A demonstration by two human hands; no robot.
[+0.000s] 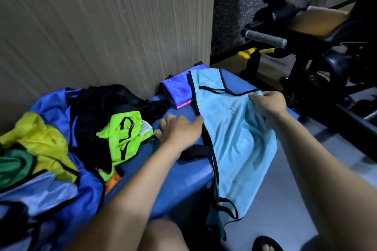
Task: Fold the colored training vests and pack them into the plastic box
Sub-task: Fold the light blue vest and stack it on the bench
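- Fingers of the right hand [269,104] are pinching the far right edge of the light blue vest [240,128], lifting that side a little off the surface.
- Left hand [181,130] is lying flat beside the vest's black-trimmed left edge, its thumb touching the trim and its fingers spread on the blue padded bench [159,185]; it is pressing rather than gripping.
- Light blue vest is lying lengthwise along the bench, its near end hanging over the bench edge toward the floor, a black strap showing just under the left wrist.
- Just beyond it, by the wall, a folded blue vest [177,89] is sitting on a folded pink one, only the pink edge showing.
- Further left, an unfolded heap is waiting: a neon green vest [124,136], a yellow vest [38,138], a green one [14,165], black cloth and larger blue fabric.
- Gym machine [306,47] is standing to the right, well apart from the work.
- Plastic box is not appearing anywhere in view.
- Judging from this, the folding step is under way on the light blue vest, with most of the pile untouched.
- Next move probably calls for carrying the pinched right edge across to the left trim while the left hand is holding that side down, then bringing the hanging end up.
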